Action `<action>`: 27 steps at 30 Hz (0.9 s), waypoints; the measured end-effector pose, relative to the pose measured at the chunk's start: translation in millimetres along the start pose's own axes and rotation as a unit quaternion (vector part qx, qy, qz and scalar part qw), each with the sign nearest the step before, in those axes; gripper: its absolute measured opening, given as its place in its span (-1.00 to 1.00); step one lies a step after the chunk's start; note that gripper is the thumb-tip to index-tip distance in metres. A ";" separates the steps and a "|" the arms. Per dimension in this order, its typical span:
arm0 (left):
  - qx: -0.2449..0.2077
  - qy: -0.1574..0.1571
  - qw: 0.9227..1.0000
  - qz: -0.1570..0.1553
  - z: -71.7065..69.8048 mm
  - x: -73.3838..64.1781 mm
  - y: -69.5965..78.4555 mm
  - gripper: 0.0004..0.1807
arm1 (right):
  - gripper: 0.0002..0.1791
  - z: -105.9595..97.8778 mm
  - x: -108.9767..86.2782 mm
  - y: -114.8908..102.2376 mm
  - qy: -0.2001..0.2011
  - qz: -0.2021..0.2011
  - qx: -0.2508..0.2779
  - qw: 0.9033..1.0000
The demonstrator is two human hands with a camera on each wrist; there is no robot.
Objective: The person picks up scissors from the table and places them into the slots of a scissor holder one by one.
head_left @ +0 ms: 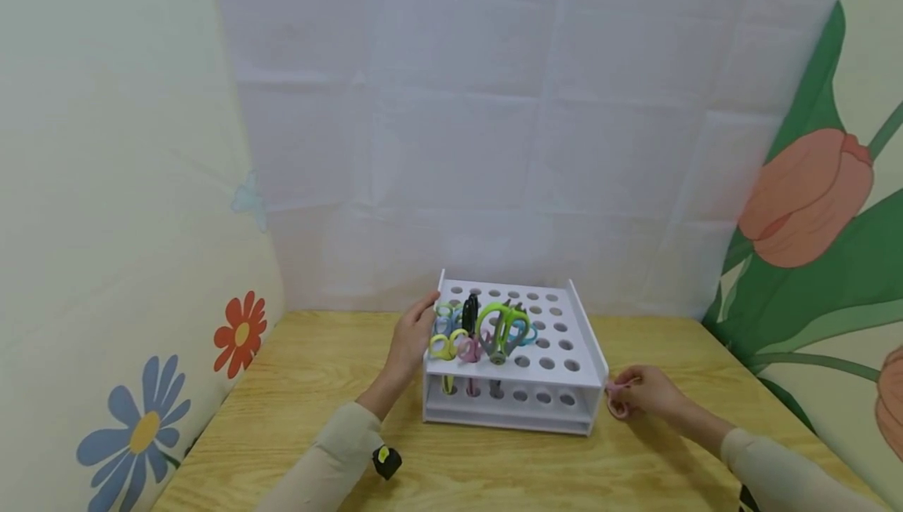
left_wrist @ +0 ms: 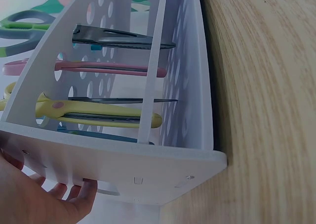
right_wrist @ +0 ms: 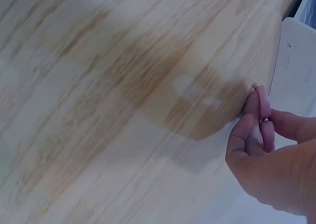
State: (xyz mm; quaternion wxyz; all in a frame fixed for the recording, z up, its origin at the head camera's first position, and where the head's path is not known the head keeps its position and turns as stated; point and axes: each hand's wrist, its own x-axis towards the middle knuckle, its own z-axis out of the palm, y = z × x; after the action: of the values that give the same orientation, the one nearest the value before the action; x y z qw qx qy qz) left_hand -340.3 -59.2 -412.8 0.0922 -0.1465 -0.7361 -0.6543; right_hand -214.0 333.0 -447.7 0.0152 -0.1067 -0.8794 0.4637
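A white rack (head_left: 585, 339) with rows of round holes stands on the table. Upright in its left and front holes are several scissors, among them yellow-handled scissors (head_left: 442, 347), pink scissors (head_left: 469, 349), black-handled scissors (head_left: 470, 314) and large green-and-grey scissors (head_left: 503, 332). Their blades show between the tiers in the left wrist view. My left hand (head_left: 411, 339) holds the rack's left side panel (left_wrist: 123, 172), fingers at its upper edge and outer face. Just right of the rack, my right hand (head_left: 649, 390) pinches small pink-handled scissors (right_wrist: 265, 105) by their loops; the blades are hidden.
The wooden table (head_left: 282, 402) reaches out on both sides of the rack. Behind it hangs a white cloth (head_left: 458, 143). Flower-painted walls (head_left: 141, 261) flank the table. A small black-and-yellow object (head_left: 386, 461) is beside the left sleeve.
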 end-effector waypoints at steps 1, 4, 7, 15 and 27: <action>0.001 0.000 1.000 0.000 0.0 0.0 -0.1 -0.53 | -0.74 0.0 -0.4 0.0 -0.001 0.000 0.005 1.000; 0.002 0.001 1.000 0.000 -0.1 0.4 -0.5 -0.53 | -0.75 -0.3 -2.2 -0.7 -0.012 -0.009 0.020 1.000; 0.001 0.002 1.000 -0.001 -0.6 0.1 0.4 -0.53 | -0.77 -0.7 -3.3 -2.1 -0.020 -0.024 0.020 0.999; 0.004 0.003 1.000 0.001 -0.3 0.4 -0.1 -0.53 | -0.76 -5.3 -3.8 -6.3 -0.007 -0.032 -0.022 0.999; 0.009 0.004 1.000 0.012 -0.6 1.7 -2.0 -0.53 | -0.71 -17.4 -7.9 -6.0 -0.011 -0.057 -0.034 0.998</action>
State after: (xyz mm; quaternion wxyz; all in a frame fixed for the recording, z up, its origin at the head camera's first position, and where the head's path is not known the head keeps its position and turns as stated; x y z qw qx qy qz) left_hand -342.5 -59.8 -414.1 0.1045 -0.1515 -0.7398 -0.6472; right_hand -205.2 342.3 -432.3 0.0285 -0.0521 -0.8994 0.4331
